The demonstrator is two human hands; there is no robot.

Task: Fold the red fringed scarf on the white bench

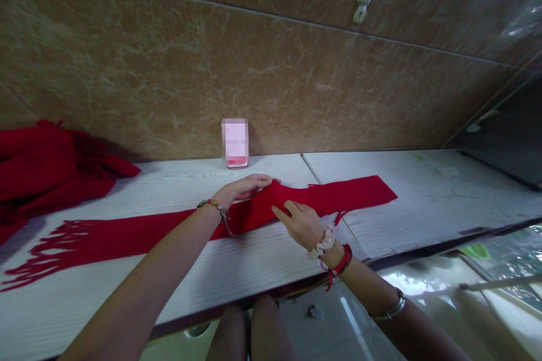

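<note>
Right hand (pixel 301 224) is nearest me, thumb and forefinger a bit spread on the red scarf (pixel 148 231); that grip isn't squeezing anything I can see. Left hand (pixel 245 186) sits just past it toward eleven, fingers close together at the scarf's far edge. Can't tell if that grip is pinching cloth or just resting there.

Best way to handle this bit, imo: light fingertips, both long edges lined up, and ease the hump between my hands out sideways instead of mashing it down. Tugging one edge alone would probably skew the strip.

The scarf itself is a long flat band across the white wood-grain counter (pixel 228 276), matte and soft-looking. Stringy twisted fringe fans out between eight and nine, and a clean slanted edge finishes it near three. Little tassels poke out along both sides over that way, so I reckon there's a layer underneath; worth keeping those tucked.

Over at nine there's a crumpled red cloth pile (pixel 42 175), all loose folds. At eleven a phone-like slab (pixel 235 144), screen blurred, leans on the glossy brown marbled wall (pixel 169 79). Small pale bracket (pixel 363 5) up at one.
</note>
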